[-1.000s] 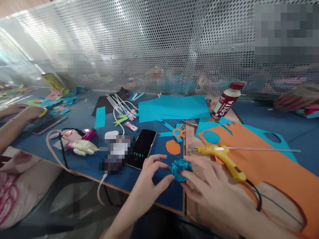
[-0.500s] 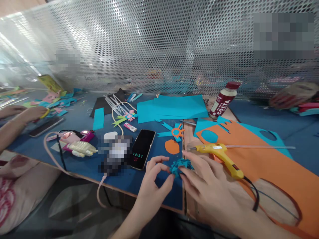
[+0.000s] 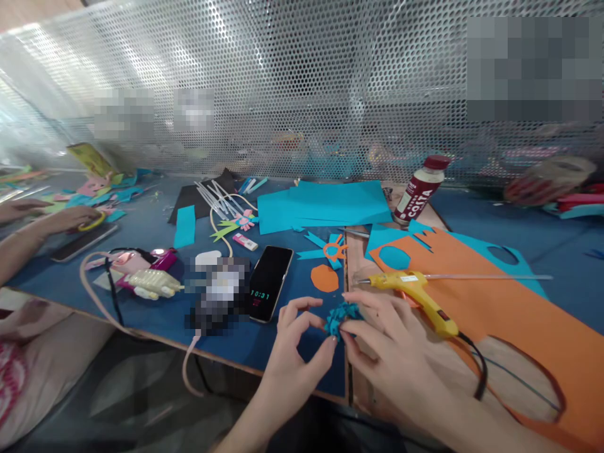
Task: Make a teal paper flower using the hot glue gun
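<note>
A small crumpled blue paper piece [image 3: 338, 319] with many folded tips is held above the table's front edge. My left hand [image 3: 299, 343] pinches its left side between thumb and fingers. On its right side, my right hand [image 3: 384, 333] grips it with thumb and fingertips. Just beyond the hands lies an orange paper disc [image 3: 324, 278]. Behind that disc is a blue ribbon-like cutout with an orange ring shape [image 3: 335, 250]. A yellow glue gun [image 3: 419, 292] rests on an orange sheet [image 3: 495, 314], its nozzle pointing left, close to my right hand.
A phone [image 3: 270, 283] lies left of my hands, beside a blurred dark object. Blue sheets [image 3: 325, 202] and a Costa bottle [image 3: 419, 192] stand further back. Glue sticks [image 3: 216, 198] lie behind the phone. Another person's hand [image 3: 78, 217] is at the far left, near a yellow ring.
The blue paper piece has turned slightly between my fingers, and my left thumb has shifted a little to the right. At the left, the other person's hand has moved slightly. The view has shifted a little.
</note>
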Demonstrator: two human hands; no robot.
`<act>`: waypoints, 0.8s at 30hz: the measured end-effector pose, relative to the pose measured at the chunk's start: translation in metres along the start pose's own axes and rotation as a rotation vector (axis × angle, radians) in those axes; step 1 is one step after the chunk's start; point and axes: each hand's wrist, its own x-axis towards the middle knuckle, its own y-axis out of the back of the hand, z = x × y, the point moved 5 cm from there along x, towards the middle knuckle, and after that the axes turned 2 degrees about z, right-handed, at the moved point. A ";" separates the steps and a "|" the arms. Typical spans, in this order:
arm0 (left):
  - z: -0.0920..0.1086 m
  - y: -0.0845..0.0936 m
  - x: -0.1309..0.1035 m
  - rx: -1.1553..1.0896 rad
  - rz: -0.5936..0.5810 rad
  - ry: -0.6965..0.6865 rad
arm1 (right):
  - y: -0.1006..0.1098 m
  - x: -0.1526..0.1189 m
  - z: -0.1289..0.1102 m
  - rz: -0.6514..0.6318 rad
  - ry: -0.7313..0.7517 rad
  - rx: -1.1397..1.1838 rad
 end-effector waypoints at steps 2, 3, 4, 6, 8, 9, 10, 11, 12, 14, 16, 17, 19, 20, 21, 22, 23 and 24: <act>0.001 0.000 0.000 0.008 0.009 -0.002 | 0.000 0.000 -0.001 0.001 0.012 -0.011; 0.001 0.000 0.000 0.013 0.016 -0.005 | 0.000 0.000 -0.001 0.003 0.016 -0.017; 0.001 0.000 0.001 0.016 0.023 -0.006 | 0.001 0.000 -0.001 0.008 0.020 -0.022; 0.000 0.001 0.001 0.015 0.039 -0.003 | 0.002 0.001 -0.002 0.023 0.026 -0.017; -0.001 0.002 0.002 0.012 0.059 0.001 | 0.004 0.001 -0.003 0.034 0.035 0.002; 0.000 0.003 0.003 0.013 0.070 0.002 | 0.005 0.002 -0.003 0.037 0.039 0.014; 0.000 0.004 0.003 0.015 0.079 0.001 | 0.007 0.002 -0.004 0.038 0.037 0.031; 0.001 0.004 0.004 0.018 0.085 -0.001 | 0.008 0.003 -0.003 0.033 0.027 0.053; 0.002 0.005 0.005 0.023 0.090 -0.003 | 0.009 0.003 -0.002 0.024 0.008 0.080; 0.004 0.005 0.006 0.033 0.095 -0.004 | 0.010 0.004 0.002 -0.012 -0.036 0.154; 0.005 0.005 0.007 0.049 0.101 -0.010 | 0.008 0.005 0.009 -0.086 -0.082 0.278; 0.005 0.005 0.008 0.060 0.104 -0.014 | 0.007 0.006 0.012 -0.126 -0.114 0.355; 0.005 0.005 0.009 0.087 0.115 -0.022 | 0.003 0.008 0.020 -0.191 -0.210 0.527; 0.004 0.006 0.010 0.102 0.122 -0.026 | 0.002 0.010 0.023 -0.210 -0.266 0.613; 0.004 0.007 0.011 0.117 0.131 -0.029 | 0.002 0.011 0.024 -0.213 -0.313 0.683; 0.003 0.009 0.012 0.133 0.140 -0.031 | 0.002 0.013 0.024 -0.209 -0.345 0.729; 0.002 0.011 0.012 0.147 0.149 -0.034 | 0.004 0.013 0.023 -0.198 -0.362 0.748; 0.002 0.012 0.013 0.161 0.159 -0.037 | 0.006 0.012 0.021 -0.181 -0.372 0.737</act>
